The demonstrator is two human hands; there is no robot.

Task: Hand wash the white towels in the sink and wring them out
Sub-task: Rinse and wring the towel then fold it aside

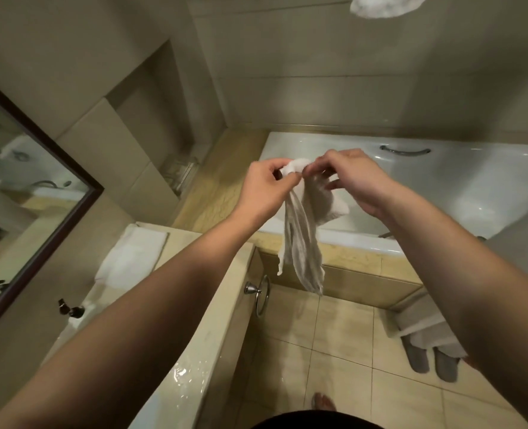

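Note:
A small wet white towel hangs in the air in front of me, over the near rim of the bathtub. My left hand pinches its top edge with thumb and fingers. My right hand pinches the same top edge just to the right, fingers curled into the cloth. The towel's lower part dangles twisted toward the floor. Another white towel hangs at the top of the view. The sink is not in view.
A wet beige counter runs along the left with a folded white towel and small dark bottles on it. A mirror is on the left wall. A towel ring sticks out from the counter's side. Slippers and a floor towel lie at right.

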